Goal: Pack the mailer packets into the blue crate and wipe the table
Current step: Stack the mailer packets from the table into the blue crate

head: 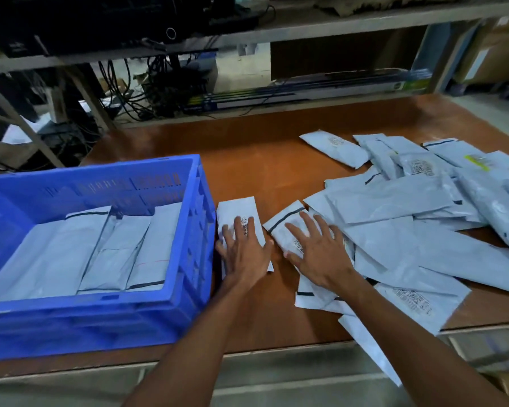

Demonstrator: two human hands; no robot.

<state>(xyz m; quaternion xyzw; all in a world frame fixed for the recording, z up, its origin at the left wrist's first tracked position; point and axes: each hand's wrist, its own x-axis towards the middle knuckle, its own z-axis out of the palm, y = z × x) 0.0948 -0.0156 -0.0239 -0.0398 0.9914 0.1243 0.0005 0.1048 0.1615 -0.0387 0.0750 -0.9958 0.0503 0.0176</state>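
The blue crate (188,259) stands on the left of the brown table (276,160), with several pale mailer packets (109,254) lying inside it. Just right of the crate lies a single packet (238,208); my left hand (241,251) rests flat on it with fingers spread. My right hand (318,251) presses flat on another packet (285,221) at the near edge of a big loose pile of packets (409,201) that covers the table's right half.
Behind the table a shelf frame holds tangled cables (159,86), dark boxes and long cartons (306,92). One packet (368,345) hangs over the table's front edge. Bare tabletop shows between the crate and the pile.
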